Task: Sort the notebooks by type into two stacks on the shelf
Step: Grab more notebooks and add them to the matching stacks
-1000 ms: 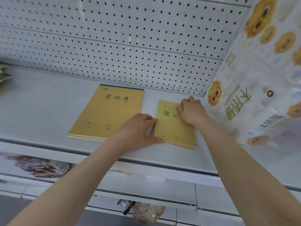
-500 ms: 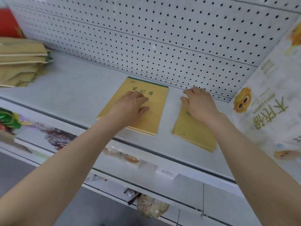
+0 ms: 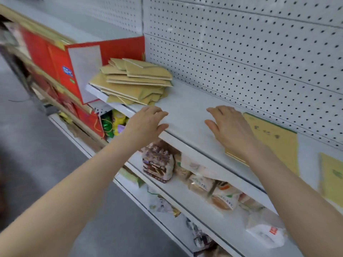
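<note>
A messy pile of yellow-brown notebooks lies at the left end of the white shelf. A large yellow notebook lies flat on the shelf to the right, partly hidden by my right wrist. A smaller yellow notebook shows at the right edge. My left hand hovers over the shelf's front edge, fingers relaxed and holding nothing. My right hand is spread above the bare shelf just left of the large notebook, also holding nothing.
A white pegboard wall backs the shelf. A red box stands left of the pile. Packaged snacks fill the lower shelves. Grey floor lies to the left.
Both hands have left the two sorted notebooks and moved left along the shelf toward the messy pile. The view has swung left, bringing the pile and the red box into sight.
</note>
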A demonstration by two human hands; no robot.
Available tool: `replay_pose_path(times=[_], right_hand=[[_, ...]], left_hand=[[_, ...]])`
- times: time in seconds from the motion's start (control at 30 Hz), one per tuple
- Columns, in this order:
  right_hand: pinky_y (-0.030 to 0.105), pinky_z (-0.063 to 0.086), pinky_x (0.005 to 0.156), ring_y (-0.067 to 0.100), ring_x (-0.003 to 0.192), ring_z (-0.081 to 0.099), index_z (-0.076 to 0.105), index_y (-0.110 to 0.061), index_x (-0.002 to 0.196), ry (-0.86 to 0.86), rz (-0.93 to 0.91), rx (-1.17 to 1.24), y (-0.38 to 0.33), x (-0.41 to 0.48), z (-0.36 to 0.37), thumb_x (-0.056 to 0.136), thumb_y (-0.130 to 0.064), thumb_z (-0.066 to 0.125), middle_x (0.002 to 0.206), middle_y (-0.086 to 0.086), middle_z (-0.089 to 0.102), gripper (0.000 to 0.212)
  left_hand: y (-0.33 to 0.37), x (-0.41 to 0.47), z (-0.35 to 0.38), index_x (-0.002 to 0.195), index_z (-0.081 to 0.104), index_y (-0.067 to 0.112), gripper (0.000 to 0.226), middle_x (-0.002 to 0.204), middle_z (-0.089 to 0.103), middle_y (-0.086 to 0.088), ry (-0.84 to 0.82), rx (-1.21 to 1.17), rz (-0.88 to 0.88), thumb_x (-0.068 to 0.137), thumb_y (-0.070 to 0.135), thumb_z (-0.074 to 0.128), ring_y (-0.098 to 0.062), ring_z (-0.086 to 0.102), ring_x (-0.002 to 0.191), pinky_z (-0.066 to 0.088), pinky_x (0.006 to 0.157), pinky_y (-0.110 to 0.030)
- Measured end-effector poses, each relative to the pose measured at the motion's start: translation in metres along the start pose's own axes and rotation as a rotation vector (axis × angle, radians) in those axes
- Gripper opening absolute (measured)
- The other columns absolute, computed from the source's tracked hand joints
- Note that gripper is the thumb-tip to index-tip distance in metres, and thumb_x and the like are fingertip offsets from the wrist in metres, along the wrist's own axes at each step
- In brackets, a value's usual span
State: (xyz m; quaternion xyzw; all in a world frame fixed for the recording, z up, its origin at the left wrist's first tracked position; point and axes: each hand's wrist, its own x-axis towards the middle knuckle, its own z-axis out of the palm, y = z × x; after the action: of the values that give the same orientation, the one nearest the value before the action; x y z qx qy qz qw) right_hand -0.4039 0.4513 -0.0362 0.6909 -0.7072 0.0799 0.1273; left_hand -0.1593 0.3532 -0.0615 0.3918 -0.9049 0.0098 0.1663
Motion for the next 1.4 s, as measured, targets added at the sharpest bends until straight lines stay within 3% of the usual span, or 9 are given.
replay_pose_path(times=[0.3, 0.53, 0.7, 0.83, 0.97, 1.1, 1.2, 1.3, 1.4], right_hand=[[0.043, 0.037, 0.097, 0.034, 0.122, 0.046, 0.047, -0.013, 0.139, 0.011, -0.017, 0.075, -0.125, 0.127, 0.016, 0.102, -0.036, 0.039, 0.135, 0.012, 0.052, 0.044], [0.043, 0.038, 0.101, 0.035, 0.122, 0.046, 0.047, -0.013, 0.139, 0.034, 0.034, 0.091, -0.147, 0.218, 0.034, 0.102, -0.036, 0.039, 0.135, 0.013, 0.052, 0.045], [0.042, 0.039, 0.100, 0.034, 0.122, 0.046, 0.044, -0.016, 0.141, 0.036, 0.129, 0.157, -0.141, 0.295, 0.049, 0.101, -0.037, 0.037, 0.134, 0.014, 0.053, 0.045], [0.041, 0.039, 0.101, 0.030, 0.127, 0.045, 0.038, -0.026, 0.144, -0.116, 0.176, 0.216, -0.143, 0.353, 0.058, 0.097, -0.054, 0.038, 0.142, 0.009, 0.049, 0.055], [0.037, 0.038, 0.101, 0.026, 0.132, 0.043, 0.035, -0.029, 0.147, -0.412, 0.152, 0.114, -0.151, 0.388, 0.062, 0.090, -0.067, 0.042, 0.148, 0.001, 0.045, 0.068], [0.038, 0.047, 0.084, 0.028, 0.105, 0.056, 0.057, -0.027, 0.122, -0.378, 0.164, -0.044, -0.148, 0.404, 0.070, 0.101, -0.049, 0.033, 0.114, 0.004, 0.063, 0.039], [0.033, 0.035, 0.055, 0.026, 0.067, 0.048, 0.043, -0.016, 0.090, -0.227, 0.116, -0.243, -0.154, 0.399, 0.078, 0.099, -0.017, 0.038, 0.070, 0.003, 0.045, 0.010], [0.031, 0.020, 0.048, 0.021, 0.055, 0.038, 0.039, -0.017, 0.085, -0.154, 0.199, -0.274, -0.151, 0.386, 0.083, 0.090, -0.011, 0.045, 0.064, -0.001, 0.038, 0.010], [0.032, 0.026, 0.052, 0.024, 0.060, 0.041, 0.035, -0.016, 0.083, -0.122, 0.331, -0.253, -0.147, 0.360, 0.083, 0.084, -0.007, 0.048, 0.064, -0.003, 0.032, 0.015]], left_hand=[[-0.165, -0.012, -0.049, 0.137, 0.051, 0.018, 0.045, 0.135, 0.053, -0.008, 0.036, 0.036, -0.091, 0.096, 0.036, 0.053, -0.030, 0.045, 0.126, 0.039, 0.101, -0.042], [-0.243, 0.044, -0.048, 0.138, 0.049, 0.021, 0.045, 0.136, 0.052, -0.004, 0.051, 0.057, -0.070, 0.096, 0.038, 0.049, -0.026, 0.047, 0.124, 0.045, 0.094, -0.041], [-0.281, 0.111, -0.040, 0.138, 0.048, 0.022, 0.044, 0.138, 0.049, -0.002, 0.055, 0.012, -0.028, 0.098, 0.037, 0.046, -0.025, 0.044, 0.127, 0.044, 0.099, -0.043], [-0.303, 0.160, -0.030, 0.138, 0.049, 0.022, 0.043, 0.139, 0.049, -0.002, 0.049, -0.013, 0.005, 0.099, 0.038, 0.042, -0.023, 0.046, 0.126, 0.043, 0.101, -0.038], [-0.314, 0.193, -0.019, 0.137, 0.050, 0.021, 0.042, 0.141, 0.048, -0.001, 0.022, -0.087, 0.017, 0.099, 0.038, 0.041, -0.023, 0.045, 0.127, 0.040, 0.103, -0.038], [-0.322, 0.210, -0.005, 0.137, 0.051, 0.019, 0.044, 0.139, 0.050, -0.001, -0.038, -0.138, 0.107, 0.100, 0.041, 0.038, -0.022, 0.047, 0.126, 0.040, 0.102, -0.037], [-0.330, 0.217, 0.008, 0.134, 0.053, 0.020, 0.045, 0.132, 0.053, -0.002, -0.066, -0.208, 0.167, 0.099, 0.043, 0.037, -0.022, 0.049, 0.120, 0.042, 0.098, -0.037], [-0.339, 0.218, 0.013, 0.133, 0.055, 0.021, 0.040, 0.124, 0.055, -0.004, -0.047, -0.306, 0.183, 0.099, 0.038, 0.041, -0.023, 0.050, 0.113, 0.043, 0.092, -0.036], [-0.343, 0.218, 0.015, 0.135, 0.054, 0.024, 0.038, 0.117, 0.054, -0.006, -0.032, -0.329, 0.227, 0.100, 0.034, 0.042, -0.026, 0.048, 0.111, 0.043, 0.088, -0.036]])
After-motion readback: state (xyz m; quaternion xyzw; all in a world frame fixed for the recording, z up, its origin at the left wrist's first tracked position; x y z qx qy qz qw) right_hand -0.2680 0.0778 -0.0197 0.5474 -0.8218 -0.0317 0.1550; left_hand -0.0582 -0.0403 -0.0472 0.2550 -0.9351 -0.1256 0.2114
